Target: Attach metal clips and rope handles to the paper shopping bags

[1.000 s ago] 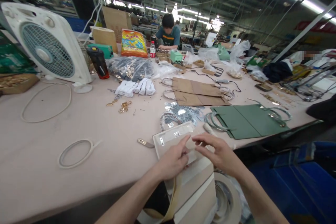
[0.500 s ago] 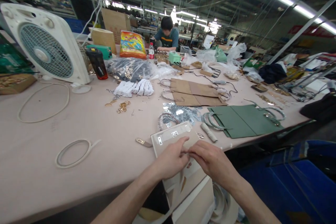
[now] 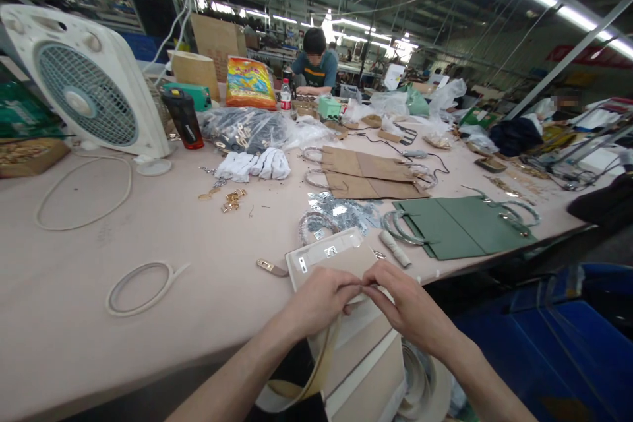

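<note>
My left hand [image 3: 326, 298] is closed in a pinch on a cream strip of tape [image 3: 325, 364], which hangs from it and curves down past the table edge. Against its fingertips my right hand [image 3: 399, 295] is also pinched; whatever lies between those fingers is too small to make out. Both hands are over a beige bag piece [image 3: 311, 261] with small metal plates along its far part, leaning at the table edge. Below it, more pale panels [image 3: 372, 376] overhang the edge. A tan tab with a gold fitting [image 3: 270, 267] lies just left of the bag piece.
A tape roll [image 3: 113, 303] and a white fan [image 3: 84, 92] are on the left. Loose metal plates [image 3: 363, 212], brown bag panels [image 3: 368, 170] and a green bag [image 3: 462, 227] lie beyond my hands. Across the table a person [image 3: 316, 66] leans over work. A blue bin [image 3: 558, 343] stands at right.
My left index finger, stretched out before, has drawn back into a pinch. The fingertips of both hands now meet, and the hanging strip bows out more to the left.
</note>
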Available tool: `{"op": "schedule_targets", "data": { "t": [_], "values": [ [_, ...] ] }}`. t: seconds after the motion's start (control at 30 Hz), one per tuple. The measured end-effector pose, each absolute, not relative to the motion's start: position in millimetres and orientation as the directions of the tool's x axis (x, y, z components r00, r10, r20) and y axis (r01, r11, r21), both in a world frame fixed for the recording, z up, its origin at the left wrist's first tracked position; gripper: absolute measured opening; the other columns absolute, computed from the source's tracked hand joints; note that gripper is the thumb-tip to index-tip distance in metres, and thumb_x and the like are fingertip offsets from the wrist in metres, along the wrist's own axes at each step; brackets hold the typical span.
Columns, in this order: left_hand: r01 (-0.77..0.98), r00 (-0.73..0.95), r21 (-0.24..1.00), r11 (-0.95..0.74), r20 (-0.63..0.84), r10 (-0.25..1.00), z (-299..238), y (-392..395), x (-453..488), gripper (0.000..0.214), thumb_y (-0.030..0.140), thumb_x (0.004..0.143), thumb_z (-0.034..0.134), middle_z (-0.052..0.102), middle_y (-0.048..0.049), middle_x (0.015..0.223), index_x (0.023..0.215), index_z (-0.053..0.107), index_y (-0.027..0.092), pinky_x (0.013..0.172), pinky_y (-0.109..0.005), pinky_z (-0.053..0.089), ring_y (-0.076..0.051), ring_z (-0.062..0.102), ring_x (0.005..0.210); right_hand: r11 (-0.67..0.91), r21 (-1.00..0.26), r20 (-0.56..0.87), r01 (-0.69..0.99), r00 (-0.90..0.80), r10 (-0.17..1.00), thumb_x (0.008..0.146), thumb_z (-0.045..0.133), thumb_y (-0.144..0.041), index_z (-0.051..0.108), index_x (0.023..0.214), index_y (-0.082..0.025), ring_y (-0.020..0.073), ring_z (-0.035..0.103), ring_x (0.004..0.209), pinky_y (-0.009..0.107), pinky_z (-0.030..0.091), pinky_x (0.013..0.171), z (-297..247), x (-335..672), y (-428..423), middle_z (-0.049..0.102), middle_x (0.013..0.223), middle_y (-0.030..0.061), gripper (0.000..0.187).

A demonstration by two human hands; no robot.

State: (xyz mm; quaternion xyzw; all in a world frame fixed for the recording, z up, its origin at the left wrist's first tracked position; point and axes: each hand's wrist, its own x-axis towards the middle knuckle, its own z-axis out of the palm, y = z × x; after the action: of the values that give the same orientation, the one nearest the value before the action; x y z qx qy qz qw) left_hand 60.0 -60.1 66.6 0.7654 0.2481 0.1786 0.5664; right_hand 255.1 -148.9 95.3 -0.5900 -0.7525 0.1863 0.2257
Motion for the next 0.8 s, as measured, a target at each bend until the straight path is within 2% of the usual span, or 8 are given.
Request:
{"op": "schedule_targets", "data": {
  "t": [0.1, 0.23, 0.3, 0.43, 0.53, 0.6, 0.67, 0.8],
  "values": [
    [0.192, 0.795, 0.944, -0.267, 0.011, 0.607, 69.2, -62.4, 60.1, 0.034, 0.033, 0.1, 0.048, 0.065, 0.0008, 0.065, 0.087, 0.075, 0.018, 0.066, -0.025, 0.042, -0.016, 0.061, 0.063, 0.227, -0.547, 0.109, 0.806, -0.2, 0.974, 0.106, 0.05, -0.023, 0.057, 0.101, -0.025, 0.0222, 0.06, 0.094, 0.036, 0.049, 0.084, 94.4, 256.7, -147.3, 0.061, 0.101, 0.0056, 0.009],
    [0.151, 0.776, 0.932, -0.331, 0.096, 0.623, 72.2, -64.5, 60.9, 0.031, 0.03, 0.098, 0.052, 0.066, -0.0002, 0.068, 0.078, 0.073, 0.017, 0.067, -0.026, 0.039, -0.015, 0.058, 0.068, 0.22, -0.582, 0.111, 0.783, -0.191, 0.975, 0.106, 0.047, -0.021, 0.054, 0.101, -0.025, 0.0211, 0.06, 0.092, 0.035, 0.05, 0.083, 90.7, 254.1, -147.1, 0.059, 0.1, 0.0052, 0.009],
    [0.126, 0.758, 0.971, -0.202, 0.037, 0.652, 68.8, -65.1, 62.8, 0.031, 0.033, 0.096, 0.055, 0.063, 0.0001, 0.066, 0.075, 0.071, 0.016, 0.064, -0.026, 0.039, -0.013, 0.054, 0.063, 0.255, -0.587, 0.165, 0.769, -0.194, 0.967, 0.105, 0.046, -0.018, 0.053, 0.1, -0.025, 0.021, 0.059, 0.091, 0.035, 0.049, 0.082, 86.6, 250.0, -148.8, 0.058, 0.099, 0.0053, 0.011],
    [-0.044, 0.65, 0.963, 0.266, -0.175, 0.739, 49.9, -65.6, 66.8, 0.03, 0.042, 0.088, 0.065, 0.048, 0.0055, 0.054, 0.078, 0.069, 0.014, 0.067, -0.027, 0.05, -0.009, 0.044, 0.051, 0.426, -0.567, 0.344, 0.705, -0.267, 0.9, 0.103, 0.046, -0.014, 0.054, 0.098, -0.026, 0.0213, 0.058, 0.089, 0.035, 0.049, 0.08, 79.8, 249.5, -152.0, 0.058, 0.094, 0.0049, 0.015],
    [-0.093, 0.626, 0.915, 0.393, -0.254, 0.738, 32.8, -67.5, 65.4, 0.035, 0.047, 0.084, 0.07, 0.054, 0.0039, 0.06, 0.087, 0.072, 0.012, 0.066, -0.027, 0.054, -0.008, 0.049, 0.052, 0.434, -0.59, 0.476, 0.681, -0.141, 0.868, 0.103, 0.051, -0.018, 0.057, 0.103, -0.027, 0.0223, 0.059, 0.096, 0.036, 0.049, 0.087, 81.2, 267.5, -143.2, 0.06, 0.099, 0.005, 0.01],
    [-0.015, 0.675, 0.936, 0.352, -0.25, 0.694, 24.4, -70.7, 63.0, 0.039, 0.049, 0.085, 0.068, 0.061, 0.0002, 0.07, 0.092, 0.074, 0.012, 0.055, -0.023, 0.05, -0.008, 0.053, 0.051, 0.368, -0.631, 0.496, 0.683, -0.01, 0.868, 0.103, 0.055, -0.023, 0.059, 0.106, -0.027, 0.0231, 0.058, 0.105, 0.038, 0.047, 0.095, 83.9, 283.3, -127.8, 0.06, 0.105, 0.0059, 0.006],
    [0.06, 0.729, 0.968, 0.243, -0.209, 0.651, 19.1, -75.0, 60.9, 0.038, 0.048, 0.088, 0.063, 0.061, -0.0006, 0.074, 0.096, 0.076, 0.012, 0.048, -0.021, 0.048, -0.009, 0.054, 0.05, 0.316, -0.676, 0.445, 0.665, 0.028, 0.895, 0.103, 0.057, -0.029, 0.062, 0.105, -0.026, 0.024, 0.056, 0.116, 0.04, 0.044, 0.102, 85.6, 292.8, -107.4, 0.058, 0.113, 0.007, 0.006],
    [0.119, 0.774, 0.989, 0.084, -0.146, 0.616, 16.2, -81.8, 58.6, 0.036, 0.04, 0.092, 0.056, 0.061, -0.0008, 0.077, 0.103, 0.079, 0.014, 0.047, -0.02, 0.05, -0.01, 0.056, 0.056, 0.265, -0.751, 0.219, 0.605, -0.151, 0.964, 0.103, 0.057, -0.035, 0.066, 0.099, -0.024, 0.025, 0.052, 0.129, 0.043, 0.038, 0.114, 82.9, 280.5, -67.9, 0.057, 0.127, 0.0079, 0.015]
  ]
}}
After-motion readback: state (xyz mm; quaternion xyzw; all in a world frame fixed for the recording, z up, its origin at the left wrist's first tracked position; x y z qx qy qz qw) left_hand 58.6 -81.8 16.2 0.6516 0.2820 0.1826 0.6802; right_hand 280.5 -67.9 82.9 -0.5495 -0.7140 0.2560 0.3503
